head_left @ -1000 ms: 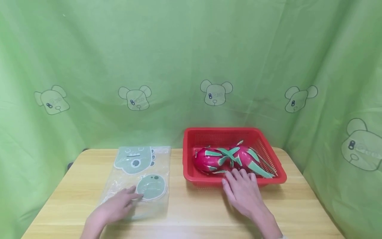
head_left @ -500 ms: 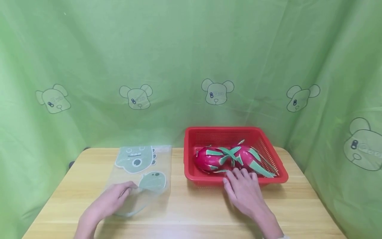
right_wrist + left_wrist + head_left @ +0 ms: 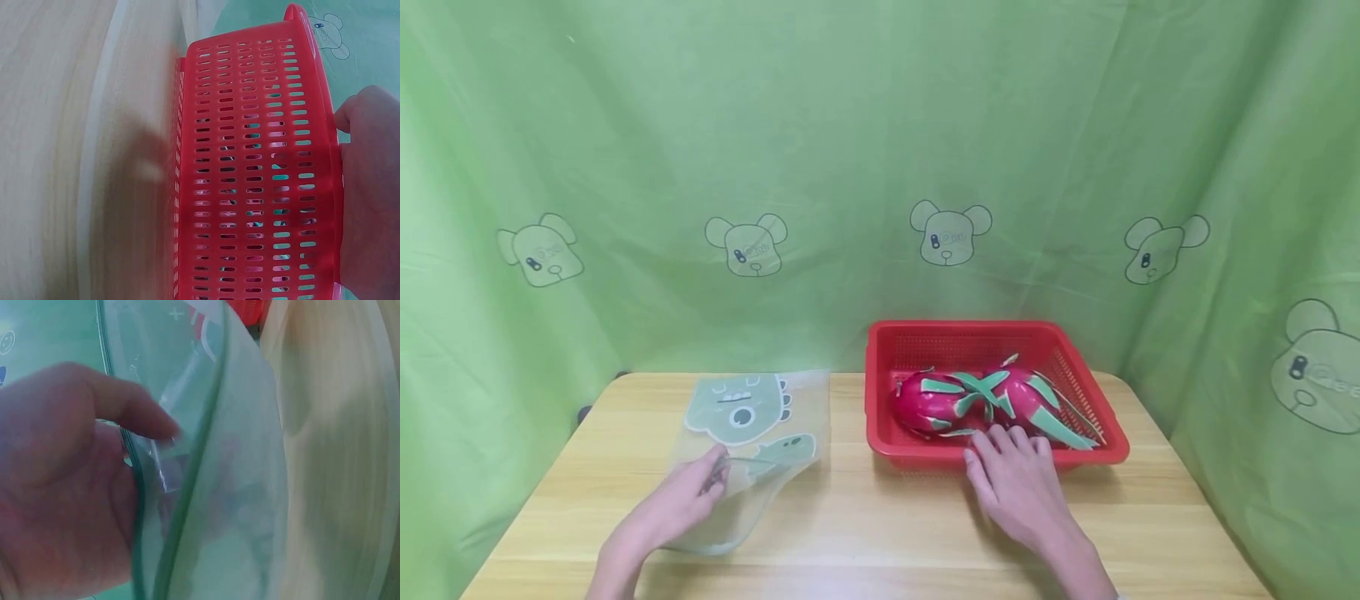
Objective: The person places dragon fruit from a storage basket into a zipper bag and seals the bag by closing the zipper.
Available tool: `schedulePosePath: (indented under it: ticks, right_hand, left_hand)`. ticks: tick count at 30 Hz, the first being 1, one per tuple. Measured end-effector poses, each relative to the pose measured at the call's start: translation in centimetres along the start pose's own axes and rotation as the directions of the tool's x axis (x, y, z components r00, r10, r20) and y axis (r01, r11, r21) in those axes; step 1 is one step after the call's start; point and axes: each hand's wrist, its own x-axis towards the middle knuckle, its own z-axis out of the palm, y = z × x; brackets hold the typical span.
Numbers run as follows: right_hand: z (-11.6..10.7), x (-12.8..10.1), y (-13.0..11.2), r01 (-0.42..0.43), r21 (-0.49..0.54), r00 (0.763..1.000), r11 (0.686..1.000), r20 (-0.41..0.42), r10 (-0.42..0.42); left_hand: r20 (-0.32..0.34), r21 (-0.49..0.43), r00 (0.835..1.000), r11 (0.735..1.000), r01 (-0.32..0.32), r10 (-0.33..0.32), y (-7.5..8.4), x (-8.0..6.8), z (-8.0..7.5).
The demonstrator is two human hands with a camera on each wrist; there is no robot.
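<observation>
A flat clear zip bag [image 3: 816,400] with a green dinosaur print lies on the left of the table. My left hand [image 3: 677,504] pinches its near edge and lifts the upper layer, so the mouth gapes. In the left wrist view, one digit of the left hand [image 3: 56,456] reaches inside the bag mouth [image 3: 194,475], while other fingers stay outside. To the right stands a red plastic basket [image 3: 880,417] holding two pink dragon fruits [image 3: 928,400] with green scales. My right hand [image 3: 1018,492] rests over the basket's front rim with fingers relaxed; their tips are partly hidden.
The wooden table [image 3: 865,533] has rounded far corners. Green curtains [image 3: 820,125] with bear-head prints close it in at the back and both sides. The basket's slotted wall [image 3: 250,175] faces the right wrist camera.
My left hand has gone from touching the flat bag to pinching its upper layer, raising it and peeling it back from the near edge. The right hand stays on the basket rim.
</observation>
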Motion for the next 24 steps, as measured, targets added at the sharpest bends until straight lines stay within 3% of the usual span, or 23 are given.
schedulePosePath:
  ticks: [2, 5, 8, 11, 13, 17, 21, 24]
  right_hand:
    - [0.0, 0.0, 0.0, -0.002, -0.003, 1.000, 1.000, 0.002, 0.002]
    - [0.0, 0.0, 0.0, -0.001, -0.005, 1.000, 1.000, 0.003, 0.001]
    - [0.2, 0.1, -0.1, 0.002, -0.003, 1.000, 1.000, -0.001, -0.002]
    - [0.3, 0.1, -0.2, 0.007, 0.001, 1.000, 1.000, -0.007, -0.007]
    - [0.3, 0.1, -0.2, 0.009, 0.004, 1.000, 1.000, -0.008, -0.009]
    - [0.3, 0.0, -0.2, -0.001, 0.004, 1.000, 1.000, 0.001, 0.001]
    - [0.2, -0.1, -0.1, -0.007, 0.005, 1.000, 1.000, 0.005, 0.007]
    - [0.1, 0.1, 0.0, -0.002, 0.008, 1.000, 1.000, 0.003, 0.002]
  left_hand:
    - [0.015, -0.007, 0.999, 0.999, -0.032, 0.033, -0.1, -0.1, -0.1]
    - [-0.014, -0.034, 0.997, 0.997, -0.076, 0.075, -0.4, -0.1, -0.2]
    - [-0.045, -0.167, 0.998, 0.985, -0.049, 0.042, -0.6, -0.1, -0.7]
    - [-0.059, -0.321, 0.998, 0.946, -0.044, 0.027, -0.8, -0.4, -1.4]
    - [-0.066, -0.363, 0.998, 0.931, -0.045, 0.022, -0.8, -0.7, -1.8]
    - [-0.056, -0.363, 0.998, 0.930, -0.047, 0.029, -1.0, -1.2, -2.3]
    - [-0.003, -0.370, 0.994, 0.924, -0.100, 0.107, -1.0, -1.6, -3.0]
    - [0.015, -0.432, 0.984, 0.889, -0.152, 0.175, -0.9, -1.7, -3.6]
